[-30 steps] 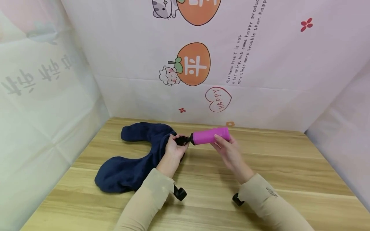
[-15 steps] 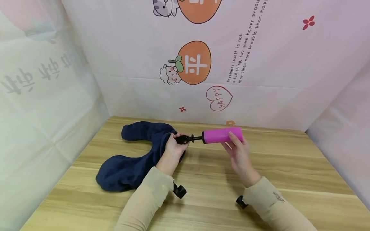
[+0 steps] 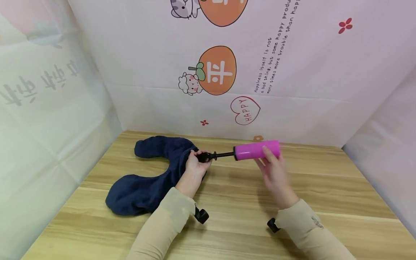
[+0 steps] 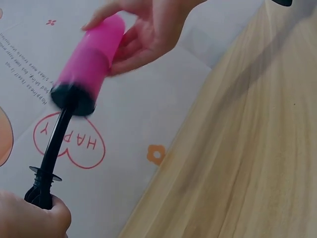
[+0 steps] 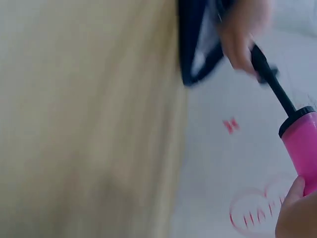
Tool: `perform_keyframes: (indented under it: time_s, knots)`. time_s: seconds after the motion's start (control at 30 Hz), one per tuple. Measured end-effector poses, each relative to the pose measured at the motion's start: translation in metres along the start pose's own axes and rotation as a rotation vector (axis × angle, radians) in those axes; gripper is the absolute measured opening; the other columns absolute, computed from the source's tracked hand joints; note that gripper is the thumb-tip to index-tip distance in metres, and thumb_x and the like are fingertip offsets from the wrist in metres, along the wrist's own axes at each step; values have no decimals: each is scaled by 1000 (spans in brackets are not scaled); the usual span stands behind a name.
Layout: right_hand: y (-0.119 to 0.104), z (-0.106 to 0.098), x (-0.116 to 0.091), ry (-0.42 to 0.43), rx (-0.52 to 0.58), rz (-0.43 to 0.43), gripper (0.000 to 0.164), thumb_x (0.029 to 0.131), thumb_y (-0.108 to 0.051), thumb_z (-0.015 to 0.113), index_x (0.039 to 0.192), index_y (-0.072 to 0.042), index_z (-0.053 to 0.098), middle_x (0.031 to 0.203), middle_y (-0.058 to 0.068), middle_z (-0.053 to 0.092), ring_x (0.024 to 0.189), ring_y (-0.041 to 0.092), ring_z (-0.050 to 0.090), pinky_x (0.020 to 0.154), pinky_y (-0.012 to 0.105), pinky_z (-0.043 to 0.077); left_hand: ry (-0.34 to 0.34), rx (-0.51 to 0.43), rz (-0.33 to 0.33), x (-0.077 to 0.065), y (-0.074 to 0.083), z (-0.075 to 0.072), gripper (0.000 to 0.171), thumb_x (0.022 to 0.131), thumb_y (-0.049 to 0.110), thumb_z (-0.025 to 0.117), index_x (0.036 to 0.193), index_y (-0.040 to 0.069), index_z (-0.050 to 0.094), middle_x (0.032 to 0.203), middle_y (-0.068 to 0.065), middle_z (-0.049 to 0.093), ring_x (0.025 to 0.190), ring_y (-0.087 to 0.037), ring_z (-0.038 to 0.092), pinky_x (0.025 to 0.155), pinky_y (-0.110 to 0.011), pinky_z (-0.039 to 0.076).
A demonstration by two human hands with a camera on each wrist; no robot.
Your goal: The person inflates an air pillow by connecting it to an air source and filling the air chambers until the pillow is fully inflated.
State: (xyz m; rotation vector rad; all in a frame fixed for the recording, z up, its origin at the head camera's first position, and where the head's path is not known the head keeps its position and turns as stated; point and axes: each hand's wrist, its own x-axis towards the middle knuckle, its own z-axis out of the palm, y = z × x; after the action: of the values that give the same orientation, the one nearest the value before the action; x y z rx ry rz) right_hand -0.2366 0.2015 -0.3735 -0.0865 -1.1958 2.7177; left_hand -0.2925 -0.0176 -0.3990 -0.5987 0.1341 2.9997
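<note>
A pink hand pump (image 3: 255,150) with a black rod is held level above the table. My right hand (image 3: 274,171) grips its pink barrel near the far right end. The left hand (image 3: 196,165) holds the black end of the pump against the edge of a navy U-shaped neck pillow (image 3: 139,191). In the left wrist view, the black rod (image 4: 57,139) stands well out of the barrel. Where the pump meets the pillow is hidden by the left fingers.
The wooden table (image 3: 240,224) runs under both arms. A printed white cloth (image 3: 156,72) stands behind it, with plain white side walls. Black camera mounts (image 3: 201,216) hang at both wrists.
My right hand has moved the pink barrel to the right, away from the left hand. More of the black rod now shows. The left hand and the pillow have stayed nearly still.
</note>
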Motion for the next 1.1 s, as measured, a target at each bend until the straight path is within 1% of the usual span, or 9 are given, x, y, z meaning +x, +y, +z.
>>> perform_keyframes:
  time_s: [0.13,0.2,0.3,0.47,0.63,0.73,0.8,0.97,1.1]
  knots:
    - [19,11,-2,-65,-117,84,31,104,-1,55,132,-11,48,119,2,58,104,12,66,99,31,51,5,40,3,-1,-6,-1,40,114,35,27,80,14,31,63,4,45,68,-14,52,101,-38,39]
    - [25,15,-2,-83,-156,92,34,104,0,53,135,-10,46,124,3,54,106,13,65,100,31,50,5,37,1,-1,-7,-2,39,114,34,27,81,14,31,62,4,46,69,-14,52,103,-38,38]
    - [28,17,-2,-82,-157,81,33,103,0,54,134,-10,48,125,4,54,105,14,65,99,30,51,0,24,0,-1,-6,-2,39,114,33,28,81,14,31,61,4,46,68,-14,52,105,-38,37]
    - [21,12,-1,-56,-65,65,21,103,-3,55,124,-9,56,113,4,62,98,14,67,94,31,53,4,28,-3,-2,-3,0,38,114,34,29,81,14,32,64,4,46,69,-15,52,104,-39,38]
    - [12,3,-3,-21,11,55,14,103,-7,60,117,-11,62,109,4,64,95,15,67,90,31,55,9,30,-14,-2,-1,-1,39,113,36,28,81,14,32,65,3,45,71,-15,52,95,-39,42]
    - [7,0,-3,12,26,42,14,103,-9,61,117,-12,59,110,3,64,95,14,67,89,30,56,1,31,-18,-3,1,-1,39,113,37,27,81,15,32,64,3,45,73,-15,52,96,-39,41]
    - [2,-1,-2,18,54,37,19,103,-10,60,122,-12,54,115,3,60,99,14,65,90,29,55,-2,29,-16,-2,2,-2,39,113,37,27,81,15,32,65,3,45,72,-15,52,98,-39,41]
    - [-7,-7,6,-43,200,17,33,104,-8,57,132,-14,40,133,3,47,115,15,58,98,26,49,4,16,0,-2,3,-3,39,113,37,28,81,15,32,65,3,45,70,-15,52,102,-38,39]
    - [-6,-9,10,-123,287,-5,33,103,-3,57,127,-13,37,129,5,49,116,20,59,104,28,45,2,23,1,-4,1,-1,38,113,37,27,82,15,31,65,3,44,69,-14,50,93,-37,42]
